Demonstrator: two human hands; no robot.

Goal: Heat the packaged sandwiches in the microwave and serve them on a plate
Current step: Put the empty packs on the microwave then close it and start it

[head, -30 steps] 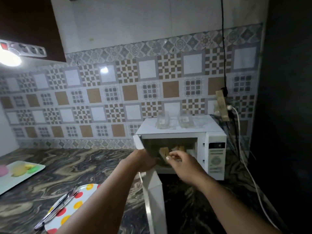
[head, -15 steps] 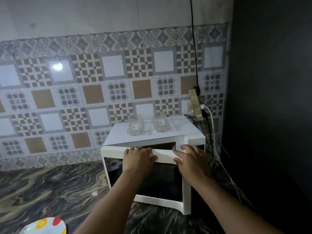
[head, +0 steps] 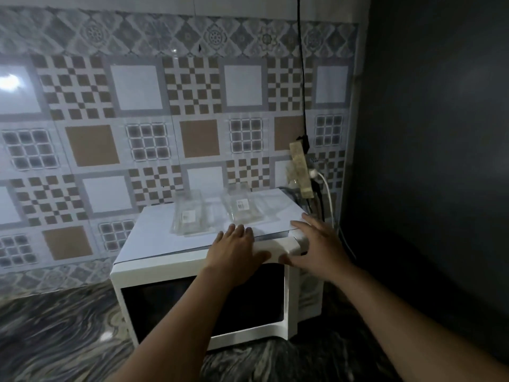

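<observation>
Counter (head: 55,340): dark swirled stone, lying along the bottom left, meeting the patterned tile wall (head: 91,144) behind.

Microwave (head: 165,271): white, sitting on the counter at centre, door (head: 170,307) swung nearly to the front but still standing a little proud at its right edge. Sandwiches are not showing; the door glass is reading dark, so what is inside cannot be told.

Two clear packs are lying flat on the microwave's top, side by side and apart: left pack (head: 190,216), right pack (head: 242,206), each carrying a small white label. Contents too faint to make out.

Left hand (head: 237,255): fingers straight and spread, palm pressing on the door's upper edge, gripping nothing.

Right hand (head: 319,249): fingers extended and loose, lying over the microwave's top right corner, gripping nothing.

Power strip (head: 298,166): hanging on the wall just right of the microwave, a black cable (head: 301,78) running up from it and a white cord (head: 329,194) dropping down.
</observation>
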